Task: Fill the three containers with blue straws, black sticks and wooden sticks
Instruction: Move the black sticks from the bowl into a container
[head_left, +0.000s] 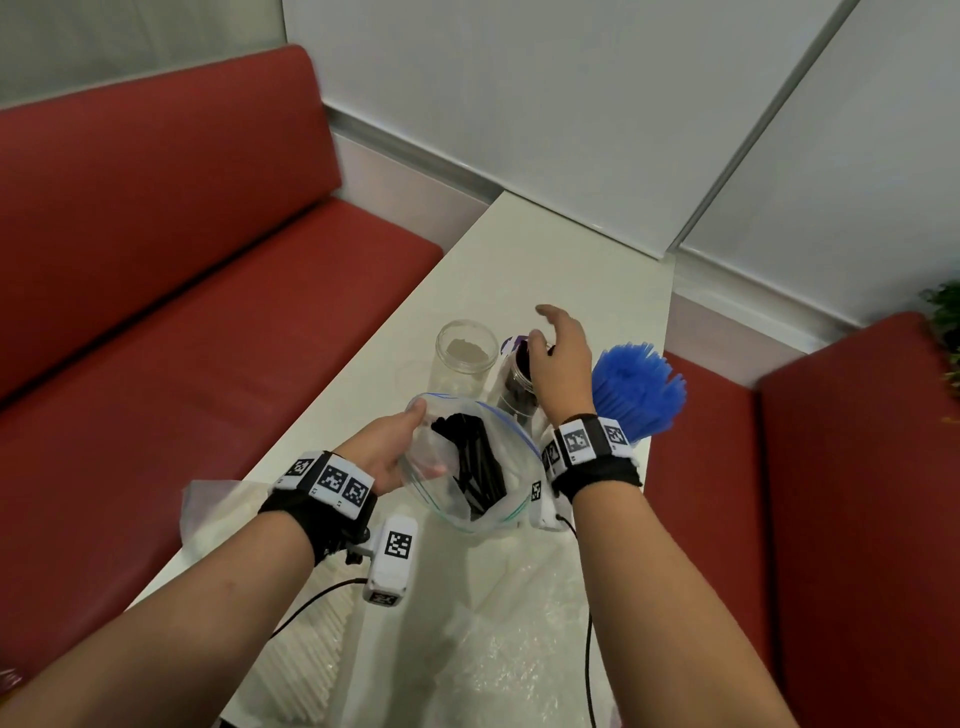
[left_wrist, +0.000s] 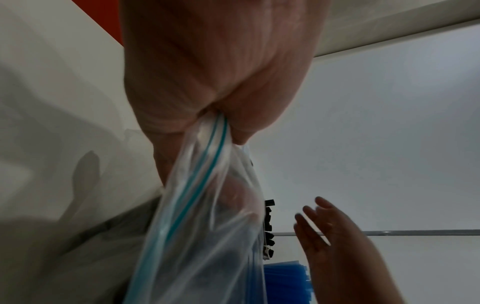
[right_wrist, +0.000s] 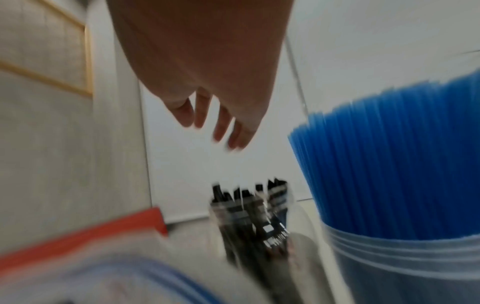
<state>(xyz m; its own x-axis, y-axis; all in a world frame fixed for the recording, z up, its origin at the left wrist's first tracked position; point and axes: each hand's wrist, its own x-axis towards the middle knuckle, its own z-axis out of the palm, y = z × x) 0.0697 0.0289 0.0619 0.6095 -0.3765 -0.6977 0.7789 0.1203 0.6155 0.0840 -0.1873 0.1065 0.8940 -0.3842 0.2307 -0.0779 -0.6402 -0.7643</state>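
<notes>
**Left hand held the bag of black sticks, right hand was loose over the jar**

The left hand pinched the rim of a clear zip bag, thumb on the outside, fingers inside the opening. In the left wrist view the blue zip strip ran out of that pinch. The bag was held open above the white table, with a bunch of black sticks lying inside it.

The right hand hovered over the middle jar, fingers spread and relaxed, grasping nothing. The right wrist view confirmed it: fingers were apart, above the stick tops, no contact visible. That jar already had black sticks standing in it, ends poking above the rim.

Just right of it stood a jar packed with blue straws, fanned out at the top. Left of the stick jar was an empty clear jar, upright, mouth open. The three stood in a row, near one another, just beyond the bag.

No wooden sticks could be made out. More crumpled clear plastic lay on the near end of the table. Red bench seats ran along both sides. Both wrists wore black straps with tag markers and cabled cameras. The right wrist view was motion-blurred.
</notes>
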